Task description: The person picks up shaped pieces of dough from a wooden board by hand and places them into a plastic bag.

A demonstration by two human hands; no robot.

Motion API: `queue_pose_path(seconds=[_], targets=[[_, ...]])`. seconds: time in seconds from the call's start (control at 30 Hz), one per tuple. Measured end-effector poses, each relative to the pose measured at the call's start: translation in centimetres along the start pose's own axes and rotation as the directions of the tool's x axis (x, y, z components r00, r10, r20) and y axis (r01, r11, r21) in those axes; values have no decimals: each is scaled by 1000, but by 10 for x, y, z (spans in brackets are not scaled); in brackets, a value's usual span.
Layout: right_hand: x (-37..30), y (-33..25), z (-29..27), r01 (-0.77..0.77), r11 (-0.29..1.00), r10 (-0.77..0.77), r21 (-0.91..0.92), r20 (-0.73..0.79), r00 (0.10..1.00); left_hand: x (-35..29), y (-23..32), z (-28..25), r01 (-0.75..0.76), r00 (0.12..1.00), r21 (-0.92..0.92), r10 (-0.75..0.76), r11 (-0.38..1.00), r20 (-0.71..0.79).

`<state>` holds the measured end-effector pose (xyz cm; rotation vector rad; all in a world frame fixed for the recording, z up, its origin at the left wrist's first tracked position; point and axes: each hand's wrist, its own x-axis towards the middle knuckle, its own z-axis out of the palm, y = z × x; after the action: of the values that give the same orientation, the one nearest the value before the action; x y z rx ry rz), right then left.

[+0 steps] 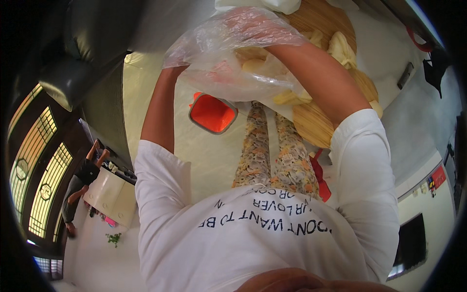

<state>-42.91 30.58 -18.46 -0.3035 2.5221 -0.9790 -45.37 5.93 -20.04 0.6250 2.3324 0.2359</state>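
Observation:
A thin clear plastic bag (219, 44) is spread between my two raised arms, held up above the table and floor. My left hand (181, 66) is at the bag's left edge, gripping the film; its fingers are mostly hidden. My right hand (250, 22) shows as a blurred pinkish shape through the crinkled plastic and also holds the bag. Beneath my right forearm is a round wooden board (311, 121). Pale yellow pieces (342, 51) lie on wood there, and I cannot tell their kind.
On the floor below the bag stands an orange-red bin (213, 114) with a grey rim. A second round wooden board (335, 19) lies at the far right. White plastic (262, 4) is at the top edge. Another person (78, 185) is at the left beside a white cabinet (112, 197).

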Motion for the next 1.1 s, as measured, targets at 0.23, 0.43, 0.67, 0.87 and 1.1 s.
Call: queue_pose_path(seconds=[0.23,0.43,0.67,0.87,1.1], targets=[[1,-5,1,26,999,-28,-39,-55,998,14,16,19,-10,994,41,15,999,-110],[-2,-12,3,44,997,-52,-69,-125,991,22,57,82,124,967,-38,-129,992,-219],[-10,-8,9,42,999,-41,-1,-170,985,58,72,126,276,923,-113,-296,955,-248],[-29,-24,15,68,806,50,588,-182,982,33,47,130,172,875,-582,-395,795,-281],[-1,-14,39,165,938,-206,-304,-108,973,-39,99,97,59,937,-996,-349,62,34]])
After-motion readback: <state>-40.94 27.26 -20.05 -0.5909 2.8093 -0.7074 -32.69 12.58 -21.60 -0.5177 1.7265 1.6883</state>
